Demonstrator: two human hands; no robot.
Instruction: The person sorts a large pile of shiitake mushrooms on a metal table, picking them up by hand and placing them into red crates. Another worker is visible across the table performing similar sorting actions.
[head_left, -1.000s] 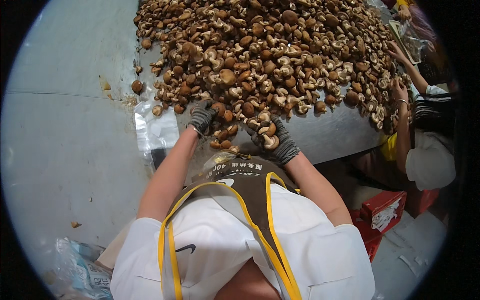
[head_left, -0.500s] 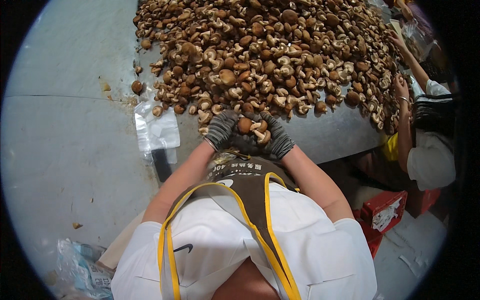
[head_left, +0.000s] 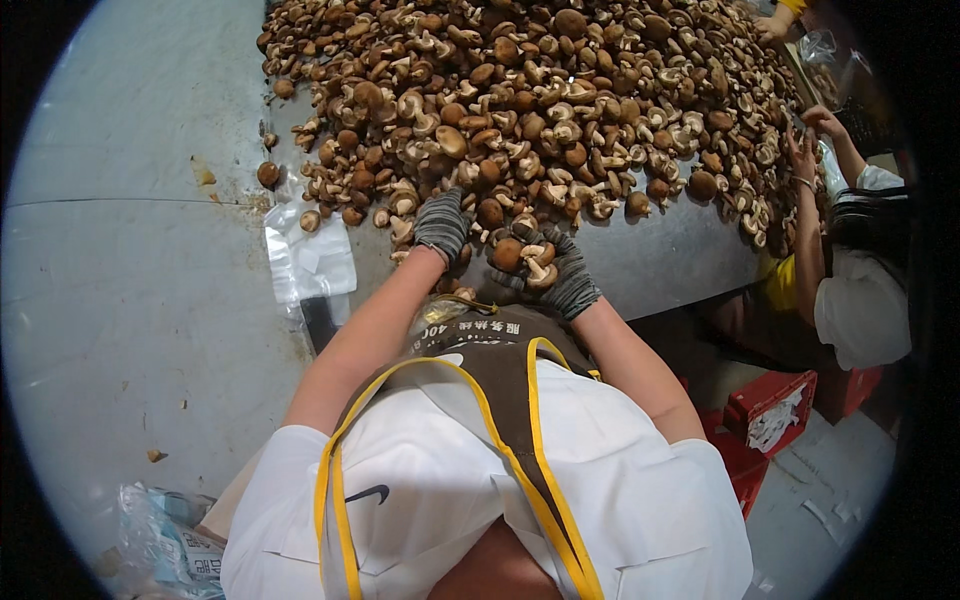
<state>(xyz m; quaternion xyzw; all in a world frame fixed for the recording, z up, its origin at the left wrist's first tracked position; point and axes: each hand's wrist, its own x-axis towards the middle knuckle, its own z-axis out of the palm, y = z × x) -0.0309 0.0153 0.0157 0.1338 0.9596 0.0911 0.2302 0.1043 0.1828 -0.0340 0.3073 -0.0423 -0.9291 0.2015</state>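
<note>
Both my hands wear grey striped gloves. My right hand (head_left: 568, 278), in front of my apron, is closed around several brown-capped shiitake mushrooms (head_left: 508, 254), some with pale stems showing. At the near edge of a big heap of shiitake mushrooms (head_left: 560, 110), my left hand (head_left: 443, 225) lies back up, its fingers curled down and pressed together among the mushrooms. What those fingers grip, if anything, is hidden. A single mushroom (head_left: 490, 212) sits between the two hands, on the heap's near edge.
Clear plastic bags (head_left: 310, 255) lie on the metal table (head_left: 640, 255), left of my left forearm. Co-workers' hands (head_left: 803, 155) are at the heap's right side. Red crates (head_left: 770, 410) stand low at right. More plastic packaging (head_left: 170, 540) is at lower left.
My hands have moved apart. The left one has gone forward to the heap's edge, while the right has shifted slightly right with the mushrooms. A co-worker's hands at right have moved closer together.
</note>
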